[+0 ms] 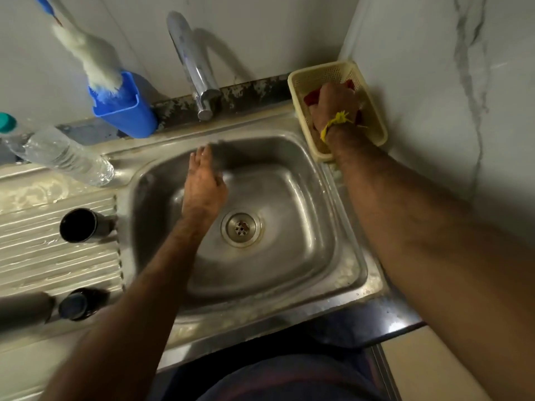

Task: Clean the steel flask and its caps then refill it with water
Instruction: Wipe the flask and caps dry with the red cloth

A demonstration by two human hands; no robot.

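I see the steel flask (24, 309) lying lower left, two dark caps (82, 225) on the ribbed drainboard (58, 256). My left hand (204, 189) hangs slack over the sink (304, 227); my right hand (333, 107) is in the basket (307, 79), grip unclear.

dark cap (78, 225) upright on drainboard (43, 256)

Bare forearms, no sleeves; yellow thread band (337, 122) tied on right wrist; dark trousers (289, 380).

blue holder (124, 111), cream basket (373, 123), perhaps red cloth (311, 97).
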